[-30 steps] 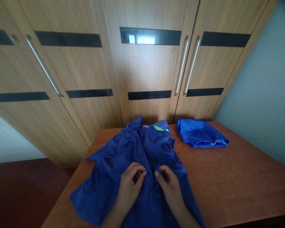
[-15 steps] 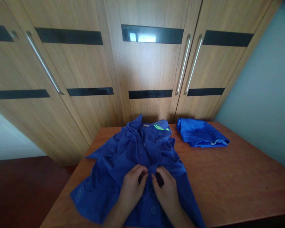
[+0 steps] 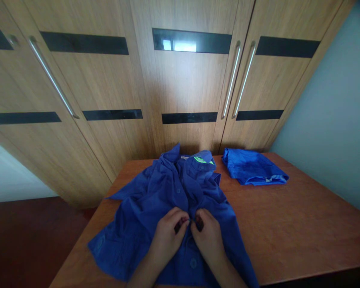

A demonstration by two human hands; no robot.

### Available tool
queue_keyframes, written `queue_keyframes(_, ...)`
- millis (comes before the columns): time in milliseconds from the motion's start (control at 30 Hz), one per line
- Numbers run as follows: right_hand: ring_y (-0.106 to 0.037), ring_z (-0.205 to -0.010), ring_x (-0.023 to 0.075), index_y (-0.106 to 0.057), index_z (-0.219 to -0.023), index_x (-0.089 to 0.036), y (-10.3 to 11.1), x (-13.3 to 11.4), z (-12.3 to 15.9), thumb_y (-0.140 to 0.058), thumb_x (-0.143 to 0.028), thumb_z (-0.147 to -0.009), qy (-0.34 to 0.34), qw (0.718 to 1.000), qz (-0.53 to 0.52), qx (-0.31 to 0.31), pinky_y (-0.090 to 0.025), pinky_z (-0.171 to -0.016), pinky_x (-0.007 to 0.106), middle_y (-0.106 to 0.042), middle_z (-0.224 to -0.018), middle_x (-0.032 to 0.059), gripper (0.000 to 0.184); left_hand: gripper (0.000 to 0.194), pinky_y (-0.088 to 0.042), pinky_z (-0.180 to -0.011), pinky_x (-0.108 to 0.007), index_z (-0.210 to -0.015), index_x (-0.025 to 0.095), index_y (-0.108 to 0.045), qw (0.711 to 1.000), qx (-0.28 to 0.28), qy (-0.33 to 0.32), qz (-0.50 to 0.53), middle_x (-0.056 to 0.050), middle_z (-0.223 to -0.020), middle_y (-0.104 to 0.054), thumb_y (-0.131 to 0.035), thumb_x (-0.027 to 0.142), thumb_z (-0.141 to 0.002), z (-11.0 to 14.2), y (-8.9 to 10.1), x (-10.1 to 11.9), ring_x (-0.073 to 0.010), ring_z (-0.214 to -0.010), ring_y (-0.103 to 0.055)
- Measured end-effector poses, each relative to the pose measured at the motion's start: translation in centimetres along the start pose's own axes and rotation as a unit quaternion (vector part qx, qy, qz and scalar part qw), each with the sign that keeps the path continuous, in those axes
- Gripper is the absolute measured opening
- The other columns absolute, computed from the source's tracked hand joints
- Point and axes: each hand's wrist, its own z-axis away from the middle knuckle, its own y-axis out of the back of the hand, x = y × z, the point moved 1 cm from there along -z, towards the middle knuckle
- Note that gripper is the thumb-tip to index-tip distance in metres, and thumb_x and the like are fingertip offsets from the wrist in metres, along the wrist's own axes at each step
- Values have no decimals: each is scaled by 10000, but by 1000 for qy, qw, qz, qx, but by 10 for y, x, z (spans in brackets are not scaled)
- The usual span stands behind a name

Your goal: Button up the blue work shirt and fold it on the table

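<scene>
One dark-blue buttoned cloth garment point(image 3: 135, 224) lies across one reddish-brown wooden table point(image 3: 288, 224); at its middle the left hand point(image 3: 169, 230) pinches the front cloth, the right hand point(image 3: 209, 234) pinching just beside; rightward lies one bright-blue folded fabric bundle point(image 3: 252, 166).

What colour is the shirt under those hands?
The shirt is mostly blue, clearest in the head view.

No text, collar label point(image 3: 184, 157) included, is legible.
</scene>
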Motion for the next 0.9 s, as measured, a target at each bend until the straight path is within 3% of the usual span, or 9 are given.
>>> queue_keyframes(267, -624, -720, 175, -650, -863, -188, 4, 6, 3, -549, -193, -789, -63, 977, -201, -42, -468, -646, 249, -676, -791, 29, 126, 176, -475, -724, -243, -863, 212, -649, 1000, 14, -16, -19, -21, -841, -632, -506, 113, -836, 2, -3, -6, -144, -766, -600)
queue_keyframes(733, -632, -712, 176, -675, -859, -186, 7, 5, 5, -560, -286, -835, -67, 968, -238, -35, -482, -632, 245, -685, -776, 39, 154, 173, -495, -686, -234, -836, 216, -694, 998, 46, -23, -23, -24, -815, -671, -543, 133, -819, 1, -2, -8, -140, -724, -625)
queue_keyframes(900, -582, -570, 142, -653, -887, -187, 4, 6, 6, -504, -262, -854, -74, 961, -262, -56, -431, -480, 214, -640, -692, 15, 171, 159, -488, -697, -236, -795, 210, -695, 999, 45, -3, -18, -22, -796, -681, -555, 134, -805, 1, 0, -5, -144, -732, -633)
